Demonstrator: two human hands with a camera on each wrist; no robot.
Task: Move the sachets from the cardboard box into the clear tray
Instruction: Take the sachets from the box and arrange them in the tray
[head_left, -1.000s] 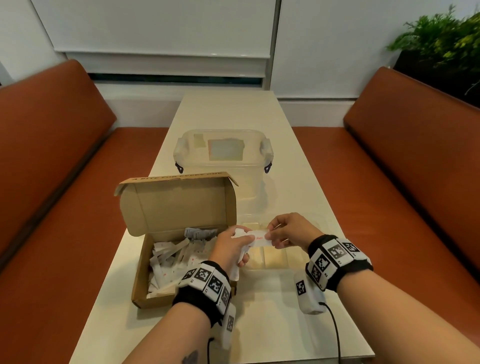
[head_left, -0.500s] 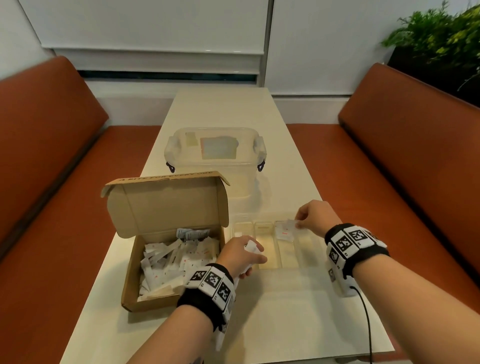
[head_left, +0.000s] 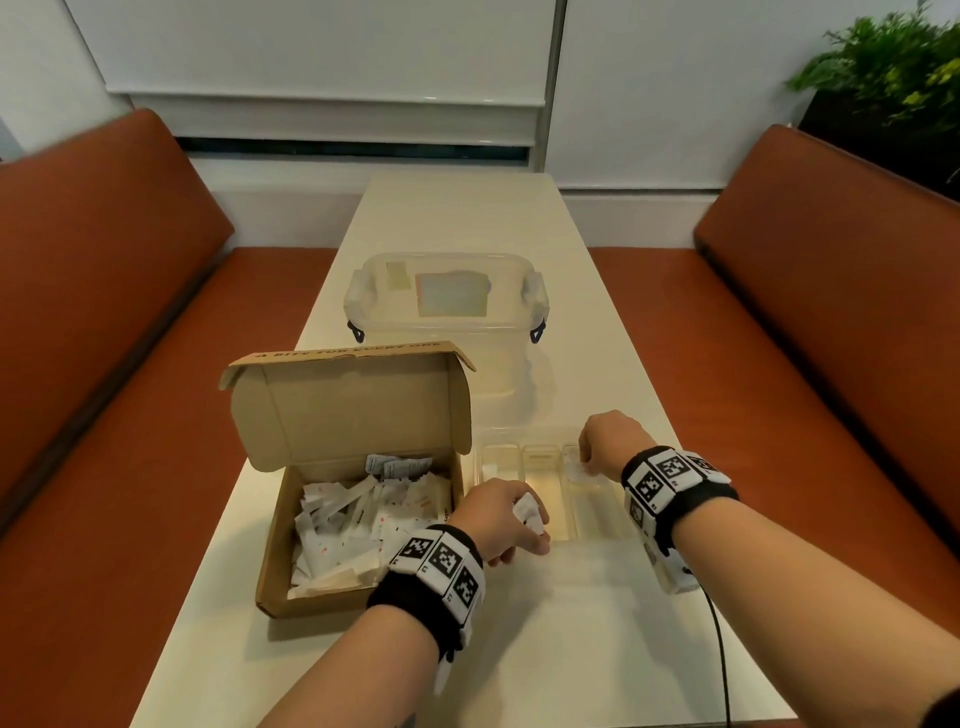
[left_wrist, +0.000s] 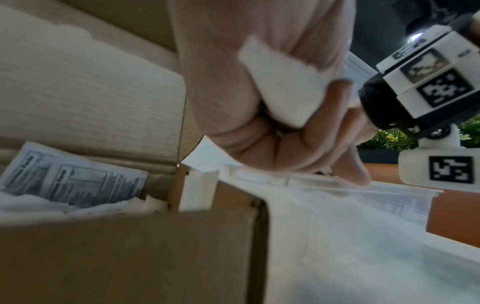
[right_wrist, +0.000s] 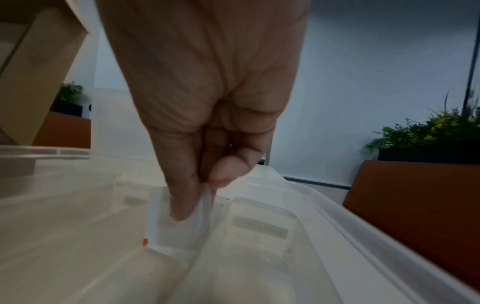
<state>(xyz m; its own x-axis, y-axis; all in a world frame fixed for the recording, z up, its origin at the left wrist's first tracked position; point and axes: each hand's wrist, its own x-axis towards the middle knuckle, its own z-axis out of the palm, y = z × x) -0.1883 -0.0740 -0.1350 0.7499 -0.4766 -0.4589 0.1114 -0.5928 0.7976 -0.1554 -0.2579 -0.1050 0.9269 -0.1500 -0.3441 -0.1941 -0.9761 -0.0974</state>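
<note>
My right hand (head_left: 605, 441) pinches one sachet (right_wrist: 176, 224) between thumb and fingers and holds it low inside the tray (head_left: 550, 538), in a compartment on the right side, with its lower edge close to the floor of the tray or already on it; I cannot tell which. To do this step well, I think I should bring the sachet down until it lies flat in its compartment and only then loosen the pinch, so that it does not stand against the divider or fall over it. My left hand (head_left: 501, 519) is curled around more sachets (left_wrist: 283, 82), a small white bunch, and hangs above the near left corner of the tray, just right of the box (head_left: 332, 525). It should keep a firm hold until the right hand comes back for the next one. Many sachets are left in the box, so I judge the task is at its beginning. Compared with one second ago, my hands are now apart: then both of them met over the near edge of the box on one sachet, and half a second ago the right hand carried it over the far part of the tray, higher than it is now.
</note>
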